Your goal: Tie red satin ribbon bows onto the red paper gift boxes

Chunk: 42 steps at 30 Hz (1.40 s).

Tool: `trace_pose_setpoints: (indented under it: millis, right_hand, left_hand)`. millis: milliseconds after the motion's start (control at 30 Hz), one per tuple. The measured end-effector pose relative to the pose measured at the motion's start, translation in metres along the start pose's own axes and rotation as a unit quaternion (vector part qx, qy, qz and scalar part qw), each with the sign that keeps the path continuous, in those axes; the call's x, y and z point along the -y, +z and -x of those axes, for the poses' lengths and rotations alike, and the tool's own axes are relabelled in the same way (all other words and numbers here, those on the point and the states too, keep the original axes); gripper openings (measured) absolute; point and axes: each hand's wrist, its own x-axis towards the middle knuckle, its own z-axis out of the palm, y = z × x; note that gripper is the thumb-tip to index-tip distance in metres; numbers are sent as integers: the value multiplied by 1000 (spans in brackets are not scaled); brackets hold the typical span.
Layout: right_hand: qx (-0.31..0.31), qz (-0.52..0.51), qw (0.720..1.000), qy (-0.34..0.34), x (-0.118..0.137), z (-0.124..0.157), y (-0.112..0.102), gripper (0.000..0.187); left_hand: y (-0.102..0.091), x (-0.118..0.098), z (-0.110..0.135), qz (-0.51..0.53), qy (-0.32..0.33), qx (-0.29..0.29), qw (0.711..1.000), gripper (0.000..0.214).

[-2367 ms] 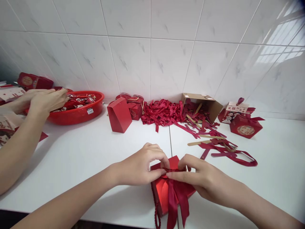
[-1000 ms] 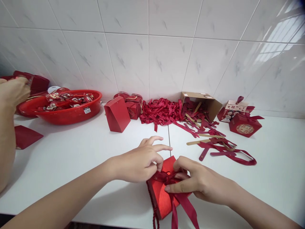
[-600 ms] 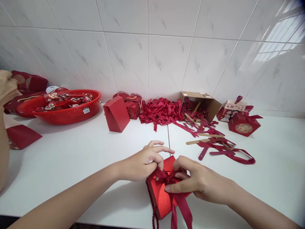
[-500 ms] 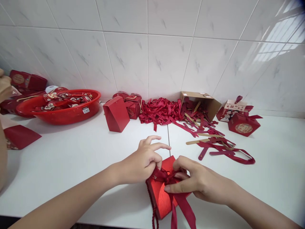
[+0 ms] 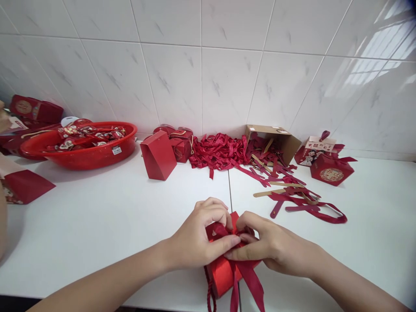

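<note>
A small red gift box (image 5: 222,274) lies near the front edge of the white table (image 5: 104,216), with a dark red ribbon (image 5: 251,279) tied over its top and two tails hanging forward. My left hand (image 5: 198,236) is closed, its fingers pinching the ribbon at the knot on top of the box. My right hand (image 5: 271,245) meets it from the right, thumb and fingers pinched on the same ribbon. A twisted red cord (image 5: 209,294) dangles from the box over the table edge.
A red basin (image 5: 81,149) of wrapped sweets stands at the back left, an upright red box (image 5: 158,155) beside it. A heap of red ribbons (image 5: 221,151) spills from a tipped cardboard box (image 5: 276,138). Finished gift boxes (image 5: 329,167) sit far right. Another person's arm (image 5: 2,225) edges in at left.
My left hand's stretched fingers have curled down onto the knot and closed against my right hand. The other person's hand at left has drawn back almost out of view.
</note>
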Motion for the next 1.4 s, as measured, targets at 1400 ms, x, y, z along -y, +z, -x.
trace_pose_setpoints:
  millis: [1400]
  right_hand:
    - [-171, -106, 976, 77, -20, 23, -3, 31]
  left_hand:
    - [5, 4, 4, 82, -84, -9, 993, 24]
